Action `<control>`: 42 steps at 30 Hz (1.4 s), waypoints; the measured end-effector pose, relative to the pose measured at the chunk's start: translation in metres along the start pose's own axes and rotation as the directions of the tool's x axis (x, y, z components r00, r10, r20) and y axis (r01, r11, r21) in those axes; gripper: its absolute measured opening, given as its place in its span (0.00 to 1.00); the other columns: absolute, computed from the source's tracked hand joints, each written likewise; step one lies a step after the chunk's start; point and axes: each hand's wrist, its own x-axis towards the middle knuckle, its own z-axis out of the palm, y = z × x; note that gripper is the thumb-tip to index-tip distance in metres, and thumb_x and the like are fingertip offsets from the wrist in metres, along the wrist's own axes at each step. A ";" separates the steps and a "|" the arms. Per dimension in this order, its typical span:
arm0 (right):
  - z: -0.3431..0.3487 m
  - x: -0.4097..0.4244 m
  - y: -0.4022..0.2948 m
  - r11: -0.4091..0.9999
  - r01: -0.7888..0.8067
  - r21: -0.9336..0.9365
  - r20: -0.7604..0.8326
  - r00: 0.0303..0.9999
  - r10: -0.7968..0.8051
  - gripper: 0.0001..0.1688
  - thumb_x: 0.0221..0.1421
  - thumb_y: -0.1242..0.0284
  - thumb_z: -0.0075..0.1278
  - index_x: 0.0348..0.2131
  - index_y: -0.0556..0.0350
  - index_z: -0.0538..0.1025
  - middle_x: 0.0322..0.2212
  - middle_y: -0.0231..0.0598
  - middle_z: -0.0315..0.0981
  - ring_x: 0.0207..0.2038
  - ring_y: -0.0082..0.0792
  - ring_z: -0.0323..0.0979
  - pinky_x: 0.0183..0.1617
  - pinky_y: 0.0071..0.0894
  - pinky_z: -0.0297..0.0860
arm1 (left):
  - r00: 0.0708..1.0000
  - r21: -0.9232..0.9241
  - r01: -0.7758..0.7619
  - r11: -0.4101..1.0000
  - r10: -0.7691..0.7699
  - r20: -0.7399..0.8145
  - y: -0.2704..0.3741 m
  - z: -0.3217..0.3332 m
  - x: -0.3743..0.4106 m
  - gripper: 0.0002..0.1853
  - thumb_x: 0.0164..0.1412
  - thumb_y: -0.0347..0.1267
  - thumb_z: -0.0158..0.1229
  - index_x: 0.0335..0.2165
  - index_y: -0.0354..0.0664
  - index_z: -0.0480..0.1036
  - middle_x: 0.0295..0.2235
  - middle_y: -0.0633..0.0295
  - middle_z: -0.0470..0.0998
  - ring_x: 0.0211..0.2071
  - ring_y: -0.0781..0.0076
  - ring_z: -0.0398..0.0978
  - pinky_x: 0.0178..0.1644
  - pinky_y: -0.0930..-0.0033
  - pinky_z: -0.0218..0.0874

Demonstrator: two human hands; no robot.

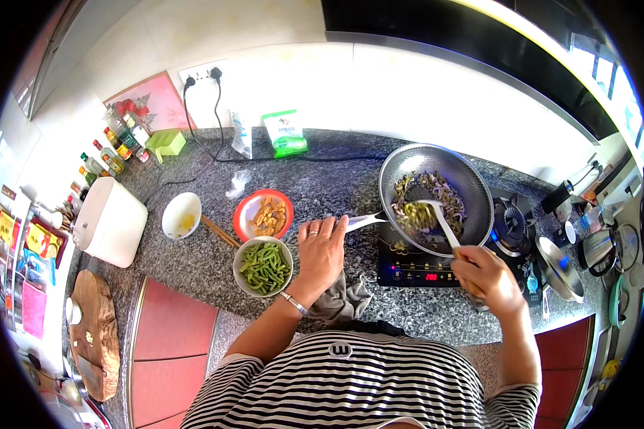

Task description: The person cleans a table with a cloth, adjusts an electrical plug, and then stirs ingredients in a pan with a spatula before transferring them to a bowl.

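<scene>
My left hand (322,249) is closed around the metal handle (366,220) of a steel wok (475,185). The wok sits tilted on a black induction cooktop (408,273) whose red display is lit. In my right hand (483,276) is the wooden grip of a metal spatula (448,225). The spatula's blade is inside the wok, among chopped, cooked greens with pale pieces (445,190); some of the food at the blade is blurred. Close by my left wrist stands a bowl of cut green beans (263,266). Behind it is a red-rimmed bowl (237,217) of fried brown pieces (270,215).
Chopsticks (220,231) lie beside a white bowl (181,214) with yellow residue. A grey cloth (343,300) rests at the counter edge. To the right are a gas burner (510,220) and a steel lid (558,268). Leftward stand a white bin (112,222) and a wooden chopping board (94,327).
</scene>
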 end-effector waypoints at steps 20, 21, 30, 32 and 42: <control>-0.046 0.034 0.051 0.843 -0.523 -0.126 -0.520 0.759 0.392 0.07 0.51 0.72 0.56 0.24 0.56 0.75 0.21 0.43 0.74 0.28 0.47 0.74 0.35 0.39 0.72 | 1.000 0.015 -0.015 1.000 0.015 0.003 0.002 0.003 0.000 0.24 0.56 0.28 0.57 0.53 0.43 0.71 0.45 0.57 0.73 0.47 0.57 0.69 0.57 0.51 0.52; -0.051 0.037 0.065 0.775 -0.618 -0.132 -0.544 0.699 0.465 0.10 0.52 0.70 0.55 0.22 0.57 0.74 0.18 0.43 0.73 0.25 0.48 0.74 0.33 0.39 0.72 | 1.000 0.023 -0.022 0.999 0.022 -0.003 0.003 0.003 0.001 0.22 0.58 0.29 0.56 0.52 0.42 0.71 0.45 0.57 0.73 0.46 0.58 0.69 0.57 0.52 0.52; -0.020 0.041 0.177 0.438 -0.397 0.807 -0.359 0.260 0.897 0.15 0.57 0.68 0.55 0.27 0.66 0.77 0.22 0.46 0.78 0.21 0.33 0.79 0.24 0.29 0.78 | 0.999 -0.017 -0.037 0.999 0.037 0.007 0.008 0.000 0.005 0.23 0.57 0.28 0.57 0.53 0.42 0.70 0.44 0.57 0.72 0.46 0.58 0.68 0.57 0.51 0.51; -0.003 0.045 0.171 0.439 -0.289 0.851 -0.323 0.371 0.870 0.11 0.58 0.71 0.56 0.31 0.64 0.77 0.25 0.44 0.79 0.24 0.31 0.79 0.27 0.28 0.78 | 0.999 -0.027 -0.032 0.999 0.032 0.004 0.005 0.000 0.003 0.23 0.57 0.28 0.57 0.53 0.42 0.69 0.45 0.57 0.72 0.46 0.57 0.68 0.57 0.51 0.51; -0.012 0.075 0.120 0.906 -0.328 0.266 -0.442 0.794 0.417 0.05 0.53 0.76 0.60 0.33 0.54 0.80 0.29 0.34 0.77 0.31 0.26 0.73 0.39 0.30 0.71 | 1.000 -0.018 -0.012 1.000 0.013 0.013 0.000 0.002 0.003 0.23 0.56 0.28 0.57 0.52 0.43 0.70 0.45 0.58 0.72 0.46 0.57 0.68 0.57 0.50 0.51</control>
